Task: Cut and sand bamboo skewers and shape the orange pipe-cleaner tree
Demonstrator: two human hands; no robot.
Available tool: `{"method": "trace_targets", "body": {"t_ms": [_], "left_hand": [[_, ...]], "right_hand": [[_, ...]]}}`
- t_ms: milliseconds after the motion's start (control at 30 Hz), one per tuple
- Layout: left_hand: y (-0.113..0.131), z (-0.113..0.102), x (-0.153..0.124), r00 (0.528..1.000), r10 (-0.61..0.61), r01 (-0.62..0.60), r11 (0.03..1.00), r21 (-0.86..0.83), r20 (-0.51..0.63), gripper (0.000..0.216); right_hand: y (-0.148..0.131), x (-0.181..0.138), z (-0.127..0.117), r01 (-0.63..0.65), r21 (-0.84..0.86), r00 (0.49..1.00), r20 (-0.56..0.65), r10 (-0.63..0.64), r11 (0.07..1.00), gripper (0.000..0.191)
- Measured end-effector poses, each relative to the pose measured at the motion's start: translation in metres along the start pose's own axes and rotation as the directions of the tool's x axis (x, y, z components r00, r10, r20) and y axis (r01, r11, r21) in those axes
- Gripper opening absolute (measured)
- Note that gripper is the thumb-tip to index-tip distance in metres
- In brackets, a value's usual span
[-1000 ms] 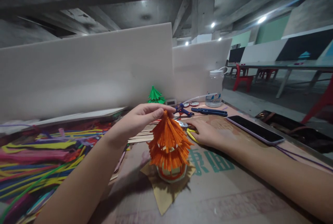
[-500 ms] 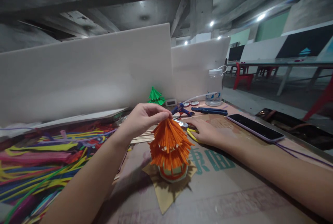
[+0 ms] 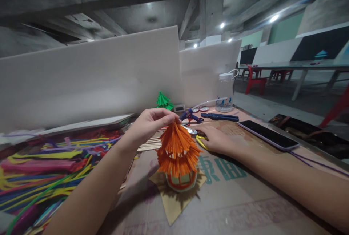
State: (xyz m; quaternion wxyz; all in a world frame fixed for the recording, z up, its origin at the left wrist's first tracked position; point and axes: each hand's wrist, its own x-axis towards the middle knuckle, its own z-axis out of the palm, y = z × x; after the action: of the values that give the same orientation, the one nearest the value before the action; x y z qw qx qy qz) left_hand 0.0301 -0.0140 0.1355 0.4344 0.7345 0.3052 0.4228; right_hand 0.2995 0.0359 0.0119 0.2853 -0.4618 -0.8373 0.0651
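Observation:
An orange pipe-cleaner pagoda model (image 3: 177,153) with tiered roofs stands on a scrap of brown cardboard (image 3: 174,200) in the middle of the table. My left hand (image 3: 148,124) pinches the tip of its top roof, fingers closed together. Just behind the model, my right hand (image 3: 214,138) lies palm down on the table over yellow-handled scissors (image 3: 200,141); its fingers reach toward the metal blades and whether they grip them is hidden.
A heap of coloured pipe cleaners (image 3: 40,169) fills the left side, with wooden sticks (image 3: 148,143) beside it. Behind are a small green paper tree (image 3: 163,100), a blue glue gun (image 3: 192,115), a clear bottle (image 3: 225,93), a phone (image 3: 268,135) and white partition boards (image 3: 89,75).
Almost nothing has moved. My left hand keeps its pinch on the roof tip, and the view has shifted slightly.

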Motion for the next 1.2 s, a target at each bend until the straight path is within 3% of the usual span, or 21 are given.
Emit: {"method": "trace_targets", "body": {"t_ms": [133, 333, 500, 733, 1000, 1200], "left_hand": [[0.002, 0.005, 0.000, 0.999, -0.039, 0.040, 0.999, 0.036, -0.025, 0.025], [0.000, 0.009, 0.001, 0.998, -0.047, 0.044, 0.996, -0.083, -0.034, 0.026], [-0.012, 0.005, 0.006, 0.999, -0.035, 0.041, 0.969, -0.244, 0.028, 0.031], [-0.034, -0.002, 0.013, 0.979, 0.028, 0.071, 0.882, -0.466, 0.201, 0.033], [-0.035, 0.000, 0.013, 0.968, 0.092, 0.037, 0.867, -0.497, 0.232, 0.032], [-0.032, 0.005, 0.010, 0.975, 0.109, -0.001, 0.875, -0.485, 0.195, 0.028]], "right_hand": [[-0.002, 0.000, -0.002, 0.023, 0.006, 1.000, 0.001, -0.023, 1.000, 0.054], [-0.002, 0.000, -0.002, 0.023, 0.014, 1.000, -0.002, -0.022, 1.000, 0.054], [0.002, 0.000, 0.001, 0.018, -0.004, 1.000, -0.005, -0.018, 1.000, 0.053], [0.012, 0.002, 0.008, 0.025, -0.078, 1.000, 0.011, -0.024, 0.997, 0.053], [0.014, 0.003, 0.009, 0.039, -0.069, 0.999, 0.002, -0.039, 0.997, 0.052], [0.012, 0.003, 0.007, 0.057, -0.063, 0.998, -0.002, -0.057, 0.996, 0.051]]}}
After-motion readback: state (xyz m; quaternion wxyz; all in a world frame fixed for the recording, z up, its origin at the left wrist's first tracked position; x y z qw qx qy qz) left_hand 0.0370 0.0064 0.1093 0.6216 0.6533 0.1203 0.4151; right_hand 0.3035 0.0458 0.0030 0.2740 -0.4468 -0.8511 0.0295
